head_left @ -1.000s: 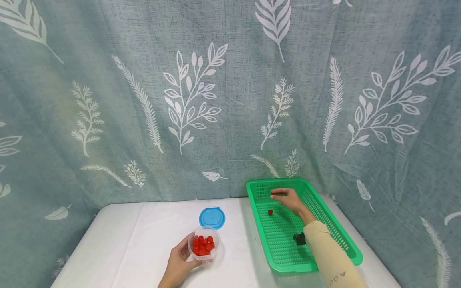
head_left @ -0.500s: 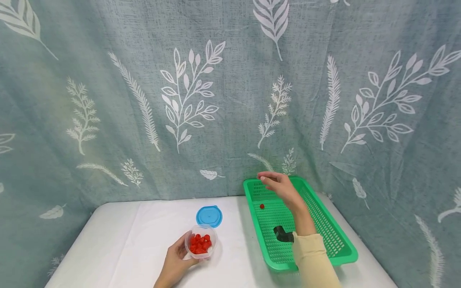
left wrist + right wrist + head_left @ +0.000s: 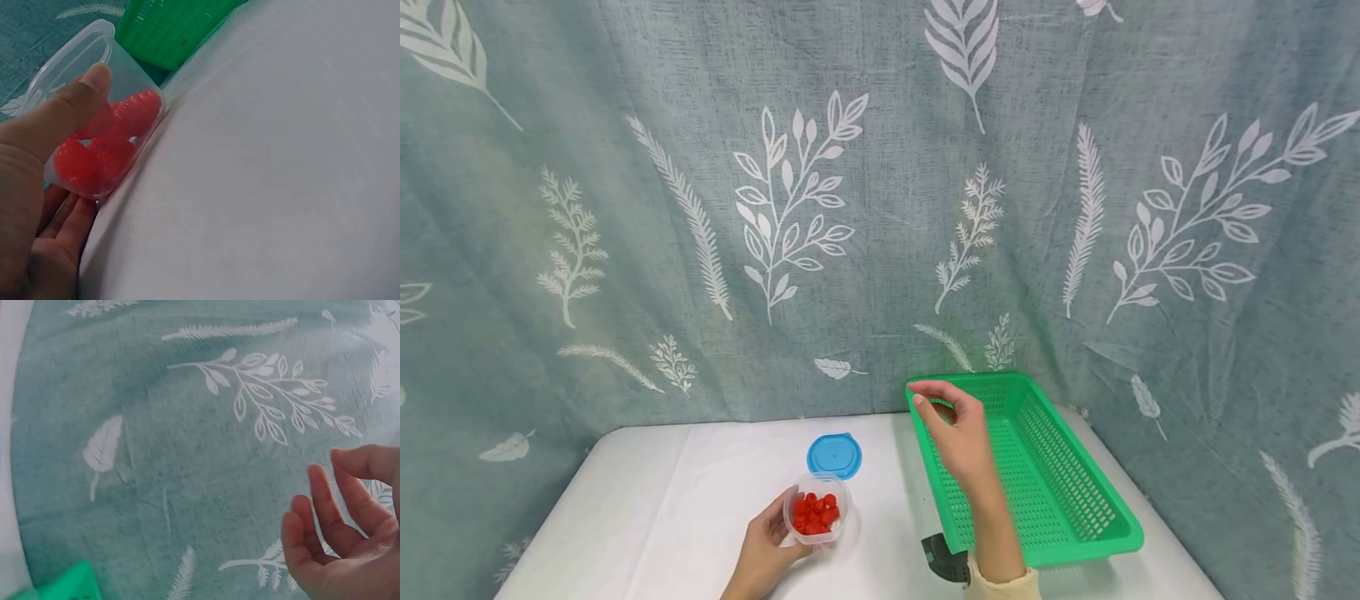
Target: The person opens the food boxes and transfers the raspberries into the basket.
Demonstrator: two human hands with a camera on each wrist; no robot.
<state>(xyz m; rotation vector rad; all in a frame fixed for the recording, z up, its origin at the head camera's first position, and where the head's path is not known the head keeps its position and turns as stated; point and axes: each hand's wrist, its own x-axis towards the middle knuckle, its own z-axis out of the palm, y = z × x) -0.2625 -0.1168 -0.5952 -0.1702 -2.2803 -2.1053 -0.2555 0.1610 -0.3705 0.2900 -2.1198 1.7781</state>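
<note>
My left hand (image 3: 765, 546) grips a clear plastic tub (image 3: 846, 505) from its left side, thumb at the front. Inside lie several raspberries (image 3: 814, 512). In the left wrist view the tub (image 3: 128, 69) tilts in the frame, the thumb across its wall, red raspberries (image 3: 136, 114) showing through the plastic. My right hand (image 3: 958, 437) hovers over the left side of a green basket (image 3: 1101, 546). Its thumb and forefinger tips come together. The right wrist view shows the fingers of this hand (image 3: 344, 531) loosely curved, with nothing visible held.
A blue lid (image 3: 834, 456) lies on the white tabletop (image 3: 700, 500) just behind the tub. The right forearm, with a black wrist-worn camera (image 3: 945, 557), crosses the basket's near left corner. A leaf-patterned curtain (image 3: 880, 250) hangs behind the table.
My right hand has risen from inside the basket and moved left toward its left rim. The single raspberry seen in the basket earlier is now out of sight. My left hand stays on the tub.
</note>
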